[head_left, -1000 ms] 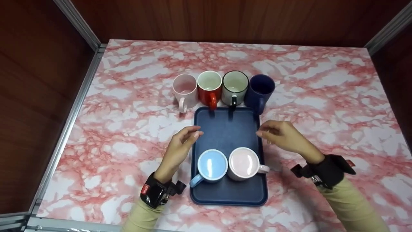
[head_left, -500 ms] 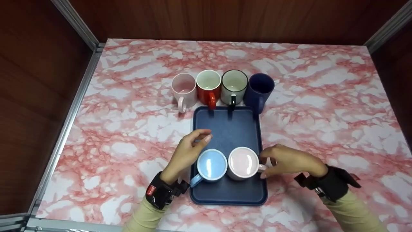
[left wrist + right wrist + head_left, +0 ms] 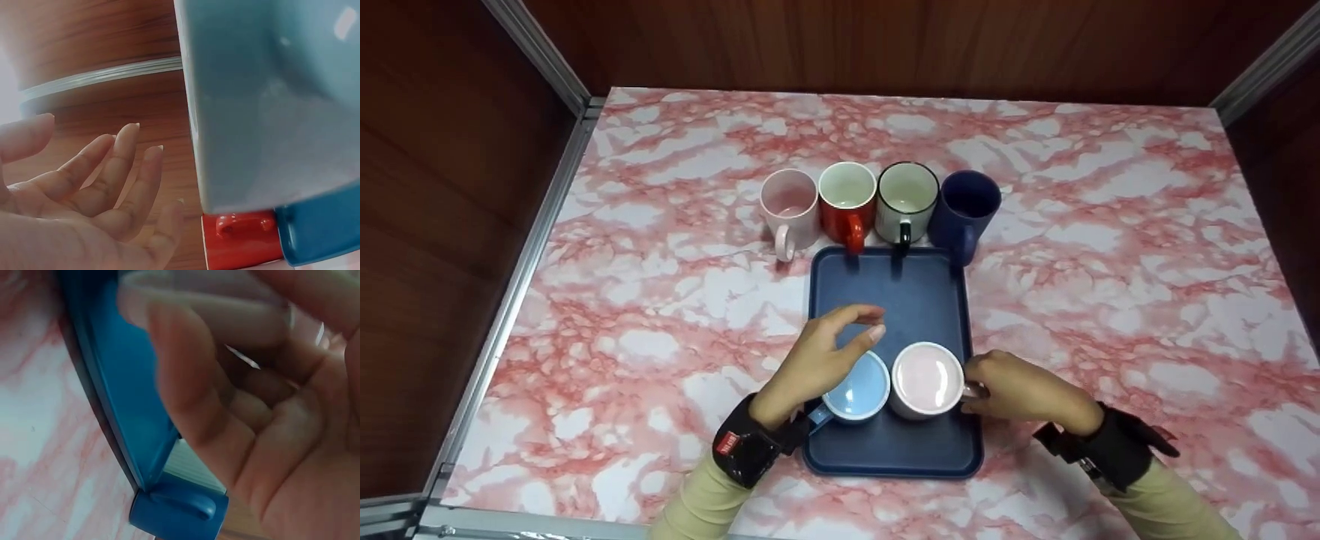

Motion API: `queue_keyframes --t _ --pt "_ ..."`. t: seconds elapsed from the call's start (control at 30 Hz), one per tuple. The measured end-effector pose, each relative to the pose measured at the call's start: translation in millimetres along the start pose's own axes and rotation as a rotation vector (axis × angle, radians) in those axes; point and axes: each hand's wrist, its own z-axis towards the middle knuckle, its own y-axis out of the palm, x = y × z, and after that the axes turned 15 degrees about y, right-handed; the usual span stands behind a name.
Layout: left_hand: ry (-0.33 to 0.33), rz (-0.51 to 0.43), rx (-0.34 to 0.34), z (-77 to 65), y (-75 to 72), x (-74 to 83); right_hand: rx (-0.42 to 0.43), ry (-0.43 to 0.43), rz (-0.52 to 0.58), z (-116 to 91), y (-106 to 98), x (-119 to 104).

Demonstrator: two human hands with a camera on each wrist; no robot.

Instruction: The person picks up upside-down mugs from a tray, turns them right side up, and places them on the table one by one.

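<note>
— Pink mug (image 3: 928, 379): position?
— Tray (image 3: 892, 459), near half, right side; right hand (image 3: 1012, 386) curled round its handle (image 3: 975, 391), likely because that juts rightward.
— Left hand (image 3: 814, 360)?
— Fingers loosely bent, holding nothing, close by blue mug (image 3: 861, 390).

Left grip (image 3: 107, 208) beside the blue mug (image 3: 264, 129)

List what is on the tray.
The tray holds a blue mug and a pink mug, side by side. The surface beneath them is covered, and the left hand hides part of the blue mug.
</note>
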Motion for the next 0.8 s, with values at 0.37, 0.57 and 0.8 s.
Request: queue_keyframes --t 0.37,0.57,0.8 --pt "-0.031 -0.035 -0.059 -1.1 1.5 8.3 0.285 -0.006 -0.043 -8.1 16.3 -6.0" --pt "-0.028 -0.048 -0.071 -0.7 2.0 12.8 0.374 -0.045 -0.046 -9.9 20.8 -8.4" --pt "-0.035 -0.063 -0.070 0.1 5.1 12.9 0.444 -0.071 -0.019 -11.0 24.7 -7.9"
